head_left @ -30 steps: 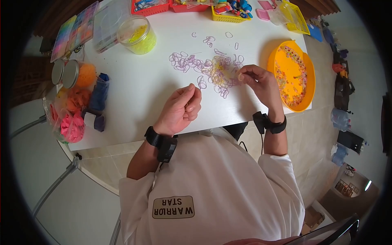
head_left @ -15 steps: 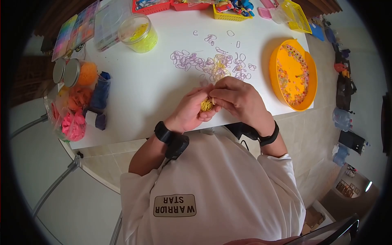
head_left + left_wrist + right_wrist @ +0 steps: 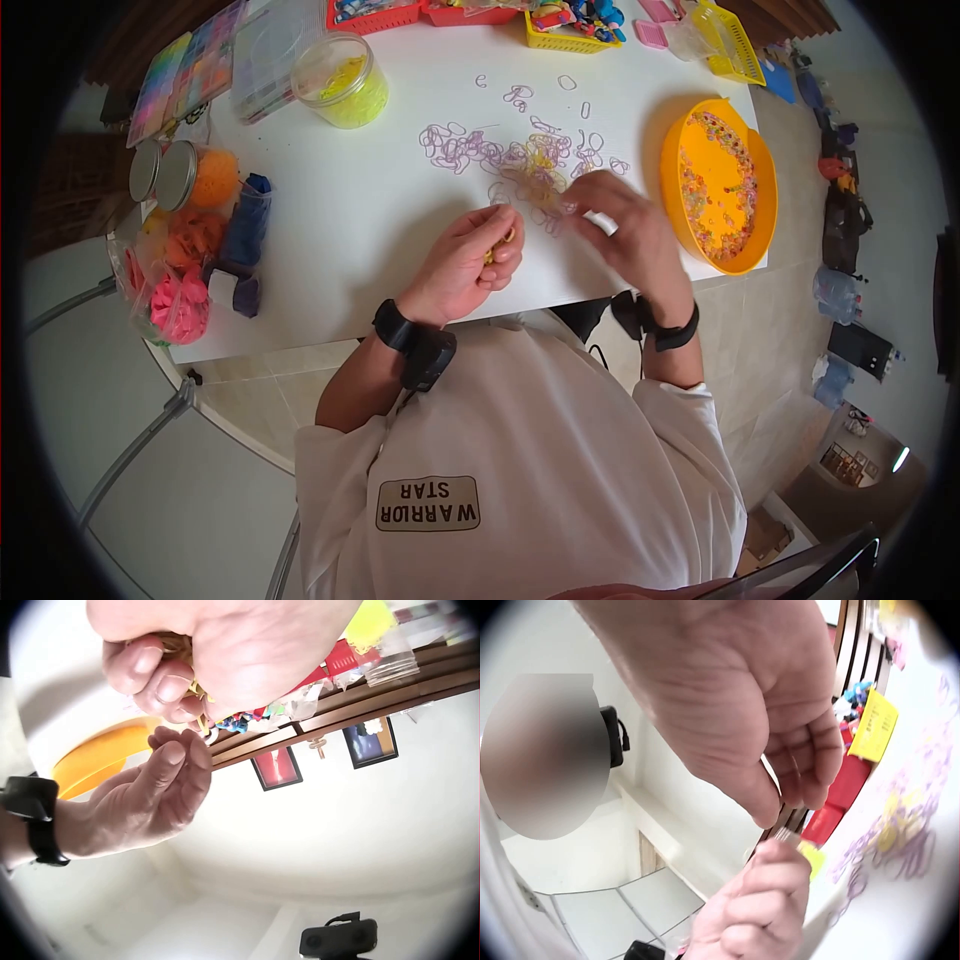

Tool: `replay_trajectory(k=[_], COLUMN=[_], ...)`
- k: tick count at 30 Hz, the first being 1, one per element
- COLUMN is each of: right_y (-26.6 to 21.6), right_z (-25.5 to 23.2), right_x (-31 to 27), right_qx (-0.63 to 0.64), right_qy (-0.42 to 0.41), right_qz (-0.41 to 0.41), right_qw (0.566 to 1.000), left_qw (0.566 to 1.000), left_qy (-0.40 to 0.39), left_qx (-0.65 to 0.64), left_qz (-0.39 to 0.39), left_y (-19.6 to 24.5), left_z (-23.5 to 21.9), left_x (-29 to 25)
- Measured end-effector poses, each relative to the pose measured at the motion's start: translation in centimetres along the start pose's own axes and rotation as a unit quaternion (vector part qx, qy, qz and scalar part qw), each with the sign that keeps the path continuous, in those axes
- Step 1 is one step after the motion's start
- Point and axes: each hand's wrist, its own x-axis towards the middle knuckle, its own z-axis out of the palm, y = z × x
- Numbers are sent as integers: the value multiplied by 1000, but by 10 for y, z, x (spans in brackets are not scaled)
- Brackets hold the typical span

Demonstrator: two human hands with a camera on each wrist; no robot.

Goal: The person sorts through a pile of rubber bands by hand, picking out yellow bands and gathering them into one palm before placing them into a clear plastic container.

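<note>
My left hand (image 3: 462, 262) grips a yellow band bundle (image 3: 497, 249), fingers curled round it, just short of the loose band pile (image 3: 520, 165). My right hand (image 3: 620, 228) hovers at the pile's near edge; grip indeterminate.

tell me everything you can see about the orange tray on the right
The orange tray is an oval, shallow dish that looks like glossy plastic, with a raised rim. It lies flat at the right edge of the white table, slightly overhanging it. Small multicoloured bits, too small to tell apart, are strewn across its floor, thickest along the middle. Nothing touches it; the right hand hovers just to its left.
</note>
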Motion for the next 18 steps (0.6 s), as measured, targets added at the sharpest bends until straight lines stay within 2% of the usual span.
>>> replay_trajectory(k=[3,7,10,11,14,18], right_y=[22,45,47,45,64,68], right_z=[-16,-19,-8,-4,4,3], right_x=[0,0,7,10,13,13], right_qx=[-68,-117,-128,-139,-158,-155], right_qy=[26,-15,-2,1,-12,-21], right_qz=[100,55,32,49,29,59], right_qw=[992,992,991,989,987,986], left_qw=[1000,996,996,996,997,997], left_qy=[20,46,44,48,55,50], left_qx=[-20,-79,-81,-74,-58,-52], left_qz=[10,12,13,12,12,18], left_y=[7,4,3,3,4,4], left_z=[-3,-13,-12,-11,-8,-9], left_x=[-5,-6,-8,-9,-10,-12])
